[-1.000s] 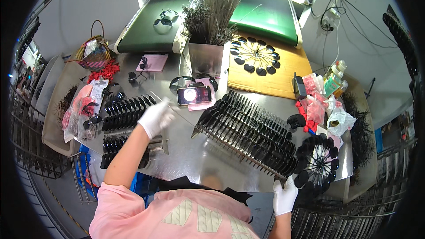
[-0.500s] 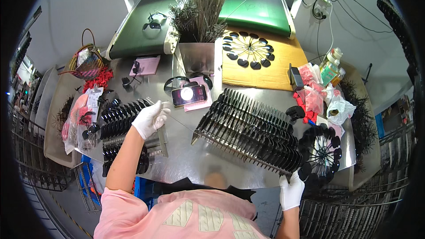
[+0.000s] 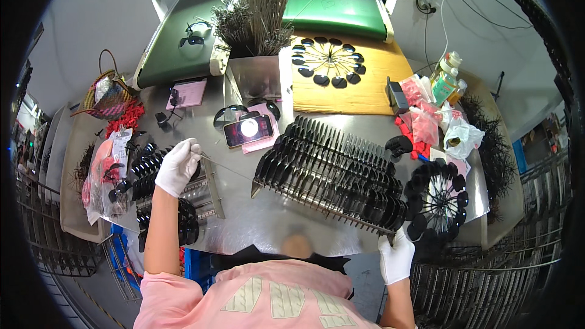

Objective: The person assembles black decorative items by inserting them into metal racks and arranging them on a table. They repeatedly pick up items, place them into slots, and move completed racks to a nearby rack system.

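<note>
My left hand (image 3: 178,167), in a white glove, is closed in a pinch around one end of a thin metal wire (image 3: 226,169). The wire stretches right to the near-left end of a metal rack (image 3: 323,173), which carries rows of glossy black lens-shaped pieces. Whether the wire is fastened there, I cannot tell. At the rack's near-right corner, by the table edge, my gloved right hand (image 3: 397,257) grips the rack's end. Beside that corner stands a round fan of black oval pieces on wires (image 3: 437,198).
A smaller rack of black pieces (image 3: 177,207) lies at left. Farther back are a lit phone (image 3: 248,129), a metal bin (image 3: 256,77) of wire hooks, and cardboard (image 3: 341,99) with a ring of black ovals. Bottles (image 3: 445,85) and pink bags (image 3: 425,123) stand at right.
My left hand has drawn back to the left, and more of the wire now shows between it and the rack. My right hand stays at the rack's corner. The whole view has shifted slightly.
</note>
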The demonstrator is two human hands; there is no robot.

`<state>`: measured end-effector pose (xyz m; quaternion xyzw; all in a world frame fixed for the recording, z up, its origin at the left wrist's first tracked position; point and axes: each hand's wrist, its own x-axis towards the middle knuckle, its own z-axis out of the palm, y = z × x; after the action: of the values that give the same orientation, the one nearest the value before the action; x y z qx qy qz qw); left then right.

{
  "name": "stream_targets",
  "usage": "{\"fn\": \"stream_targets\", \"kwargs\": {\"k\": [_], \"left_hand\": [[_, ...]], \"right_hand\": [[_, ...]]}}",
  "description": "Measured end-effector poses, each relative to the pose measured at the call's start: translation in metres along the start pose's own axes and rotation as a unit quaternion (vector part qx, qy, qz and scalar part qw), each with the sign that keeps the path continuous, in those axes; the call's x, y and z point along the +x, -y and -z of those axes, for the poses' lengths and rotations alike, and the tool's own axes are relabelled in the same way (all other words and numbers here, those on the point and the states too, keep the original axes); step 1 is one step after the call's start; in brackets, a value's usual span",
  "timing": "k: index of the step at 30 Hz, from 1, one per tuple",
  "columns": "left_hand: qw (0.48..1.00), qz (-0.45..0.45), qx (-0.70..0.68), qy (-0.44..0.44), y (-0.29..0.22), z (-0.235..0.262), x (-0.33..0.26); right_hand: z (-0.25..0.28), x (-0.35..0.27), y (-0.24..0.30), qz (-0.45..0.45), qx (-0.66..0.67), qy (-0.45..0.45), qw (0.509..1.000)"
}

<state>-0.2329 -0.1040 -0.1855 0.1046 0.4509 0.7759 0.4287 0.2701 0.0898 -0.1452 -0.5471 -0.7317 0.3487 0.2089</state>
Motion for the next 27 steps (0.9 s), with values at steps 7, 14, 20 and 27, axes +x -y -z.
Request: {"fn": "stream_targets", "kwargs": {"k": [7,14,20,27], "left_hand": [[0.913,0.029,0.392,-0.11,0.023,-0.043,-0.007],[0.872,0.168,0.46,0.013,0.011,-0.063,-0.017],[0.921,-0.104,0.352,-0.128,0.072,-0.096,-0.031],[0.955,-0.178,0.233,0.044,0.152,-0.111,-0.08]], "right_hand": [[-0.004,0.002,-0.004,0.03,0.007,-0.007,0.999],[-0.004,-0.002,-0.006,0.028,0.004,0.001,1.0],[-0.011,-0.004,-0.001,0.04,-0.018,-0.017,0.999],[-0.023,-0.004,-0.049,0.049,-0.052,0.003,0.997]]}}
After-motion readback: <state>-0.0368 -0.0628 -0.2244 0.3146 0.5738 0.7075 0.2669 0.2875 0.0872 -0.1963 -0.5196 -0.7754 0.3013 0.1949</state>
